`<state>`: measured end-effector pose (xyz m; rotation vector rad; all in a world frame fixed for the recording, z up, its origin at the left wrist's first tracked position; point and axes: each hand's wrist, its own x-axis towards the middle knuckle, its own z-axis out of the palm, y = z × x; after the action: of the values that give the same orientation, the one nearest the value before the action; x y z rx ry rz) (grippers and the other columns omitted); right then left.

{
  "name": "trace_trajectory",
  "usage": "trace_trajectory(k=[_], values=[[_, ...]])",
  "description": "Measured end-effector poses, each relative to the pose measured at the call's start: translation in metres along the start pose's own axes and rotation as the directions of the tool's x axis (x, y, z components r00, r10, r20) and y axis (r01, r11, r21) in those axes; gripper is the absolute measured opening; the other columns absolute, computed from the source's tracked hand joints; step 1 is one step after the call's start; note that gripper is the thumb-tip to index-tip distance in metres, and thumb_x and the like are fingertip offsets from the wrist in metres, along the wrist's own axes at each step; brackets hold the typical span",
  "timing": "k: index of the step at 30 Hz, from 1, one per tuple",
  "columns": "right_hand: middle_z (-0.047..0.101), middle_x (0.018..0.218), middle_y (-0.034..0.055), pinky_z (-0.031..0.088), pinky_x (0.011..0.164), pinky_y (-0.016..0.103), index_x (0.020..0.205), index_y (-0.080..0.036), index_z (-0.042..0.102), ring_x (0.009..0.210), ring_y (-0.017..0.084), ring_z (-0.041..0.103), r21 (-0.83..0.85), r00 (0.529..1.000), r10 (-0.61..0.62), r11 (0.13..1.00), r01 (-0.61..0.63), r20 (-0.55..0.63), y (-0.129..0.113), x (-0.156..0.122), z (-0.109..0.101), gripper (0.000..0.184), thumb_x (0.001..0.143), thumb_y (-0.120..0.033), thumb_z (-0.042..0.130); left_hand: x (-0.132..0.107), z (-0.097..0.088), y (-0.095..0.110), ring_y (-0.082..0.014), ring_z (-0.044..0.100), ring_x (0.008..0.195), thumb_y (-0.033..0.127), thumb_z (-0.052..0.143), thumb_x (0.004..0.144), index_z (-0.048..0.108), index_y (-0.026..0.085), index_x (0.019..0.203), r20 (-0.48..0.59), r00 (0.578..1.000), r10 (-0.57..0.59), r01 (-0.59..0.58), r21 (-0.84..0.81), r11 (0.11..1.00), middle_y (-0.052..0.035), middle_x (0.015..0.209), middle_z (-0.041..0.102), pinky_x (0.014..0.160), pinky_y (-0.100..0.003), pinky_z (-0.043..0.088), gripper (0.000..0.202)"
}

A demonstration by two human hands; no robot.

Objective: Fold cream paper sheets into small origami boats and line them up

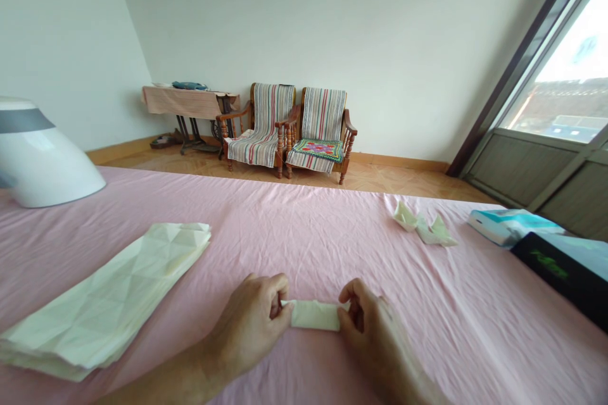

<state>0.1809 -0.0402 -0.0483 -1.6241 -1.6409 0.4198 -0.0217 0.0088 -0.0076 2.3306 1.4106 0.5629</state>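
Folded paper strip [315, 316], pale green and matte, makes a small flat rectangle near the middle of the scene, its long side running left to right. The left hand [256, 313] has its thumb and curled fingers pinched on the left end; the right hand [373, 326] pinches the right end likewise. Each grip is closed on the paper, and the strip's middle shows bare between them; whether its underside touches the cloth, I cannot tell.

To the left lies a long stack of paper sheets [118, 291] of similar pale colour, creased into triangular facets, with layered, uneven edges. Beneath everything, the surface is covered by a pink cloth [285, 228], soft and finely wrinkled. On the right sit a black box [555, 272] with green lettering and, just beyond, a blue-and-white packet [513, 224]. Farther in, right of centre, stand small peaked paper shapes [437, 232]. A glossy white object [52, 168] with a grey band curves up at far left.

Past the surface, two wooden armchairs with striped woven covers [273, 111] stand on a tan floor [403, 176] against a plain pale wall [403, 44].
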Motion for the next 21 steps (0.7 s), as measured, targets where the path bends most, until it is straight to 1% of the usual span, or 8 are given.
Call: trace_trajectory(k=[4, 7, 9, 11, 13, 14, 16, 21], values=[[0.052, 0.053, -0.0069, 0.030, 0.052, 0.023, 0.082, -0.023, 0.048, 0.048, 0.013, 0.050, -0.142, 0.999, -0.045, 0.989, 0.048, 0.021, 0.000, 0.002, 0.003, 0.009, 0.081, -0.014, 0.047, 0.003, -0.001, -0.001, -0.0164, 0.054, 0.064, 0.010, 0.059, 0.073, 0.051, 0.019, 0.070, -0.020, 0.998, 0.051, -0.051, -0.008, 0.999, 0.0028, 0.064, 0.056, 0.060, -0.025, 0.036, 0.012], [0.053, 0.053, -0.0072, 0.030, 0.055, 0.025, 0.082, -0.023, 0.048, 0.048, 0.013, 0.050, -0.207, 0.998, -0.060, 0.976, 0.064, 0.028, -0.004, 0.003, 0.001, 0.009, 0.081, -0.014, 0.048, 0.001, -0.002, 0.001, -0.0182, 0.056, 0.082, 0.002, 0.056, 0.076, 0.057, 0.018, 0.086, -0.093, 0.971, 0.222, -0.228, -0.066, 0.971, -0.0021, 0.087, 0.059, 0.073, -0.027, 0.041, 0.018], [0.053, 0.052, -0.0071, 0.029, 0.055, 0.025, 0.083, -0.022, 0.048, 0.048, 0.013, 0.050, -0.219, 0.998, -0.053, 0.974, 0.058, 0.031, -0.006, 0.003, 0.001, 0.009, 0.082, -0.014, 0.048, -0.002, -0.004, 0.003, -0.0191, 0.054, 0.086, 0.003, 0.051, 0.086, 0.059, 0.018, 0.085, -0.113, 0.915, 0.387, -0.394, -0.049, 0.918, -0.0032, 0.089, 0.059, 0.079, -0.030, 0.040, 0.017], [0.054, 0.053, -0.0062, 0.028, 0.053, 0.025, 0.084, -0.022, 0.050, 0.050, 0.014, 0.051, -0.224, 0.998, -0.043, 0.973, 0.052, 0.043, -0.005, 0.003, 0.001, 0.009, 0.082, -0.014, 0.048, -0.005, -0.007, 0.006, -0.0192, 0.052, 0.086, 0.007, 0.048, 0.094, 0.061, 0.018, 0.086, -0.073, 0.843, 0.533, -0.535, -0.014, 0.845, -0.0030, 0.087, 0.061, 0.081, -0.033, 0.038, 0.018], [0.055, 0.055, -0.0051, 0.028, 0.052, 0.024, 0.084, -0.022, 0.051, 0.051, 0.014, 0.052, -0.232, 0.998, -0.038, 0.972, 0.047, 0.044, -0.003, 0.004, 0.001, 0.009, 0.081, -0.014, 0.048, -0.007, -0.009, 0.008, -0.0190, 0.052, 0.085, 0.010, 0.048, 0.097, 0.062, 0.018, 0.094, -0.009, 0.781, 0.624, -0.624, 0.031, 0.781, -0.0032, 0.089, 0.063, 0.082, -0.034, 0.037, 0.017], [0.056, 0.055, -0.0047, 0.028, 0.052, 0.024, 0.084, -0.022, 0.052, 0.051, 0.014, 0.052, -0.232, 0.998, -0.038, 0.972, 0.047, 0.043, -0.002, 0.004, 0.001, 0.010, 0.080, -0.014, 0.048, -0.008, -0.009, 0.007, -0.0189, 0.052, 0.085, 0.012, 0.049, 0.098, 0.063, 0.018, 0.098, 0.023, 0.761, 0.648, -0.648, 0.056, 0.760, -0.0035, 0.091, 0.063, 0.082, -0.034, 0.037, 0.016], [0.055, 0.054, -0.0047, 0.029, 0.051, 0.024, 0.083, -0.022, 0.052, 0.051, 0.014, 0.052, -0.222, 0.999, -0.044, 0.974, 0.050, 0.029, 0.000, 0.004, 0.002, 0.011, 0.079, -0.013, 0.048, -0.009, -0.009, 0.005, -0.0187, 0.052, 0.085, 0.014, 0.049, 0.098, 0.063, 0.018, 0.103, 0.069, 0.745, 0.664, -0.667, 0.103, 0.738, -0.0039, 0.091, 0.063, 0.081, -0.034, 0.038, 0.015], [0.054, 0.053, -0.0063, 0.031, 0.052, 0.023, 0.086, -0.022, 0.053, 0.048, 0.013, 0.052, -0.153, 0.998, -0.058, 0.986, 0.059, 0.015, 0.003, 0.004, 0.003, 0.012, 0.079, -0.014, 0.048, -0.006, -0.005, -0.001, -0.0182, 0.053, 0.082, 0.015, 0.048, 0.099, 0.064, 0.018, 0.105, 0.072, 0.754, 0.652, -0.656, 0.121, 0.745, -0.0038, 0.089, 0.062, 0.076, -0.033, 0.040, 0.018]])
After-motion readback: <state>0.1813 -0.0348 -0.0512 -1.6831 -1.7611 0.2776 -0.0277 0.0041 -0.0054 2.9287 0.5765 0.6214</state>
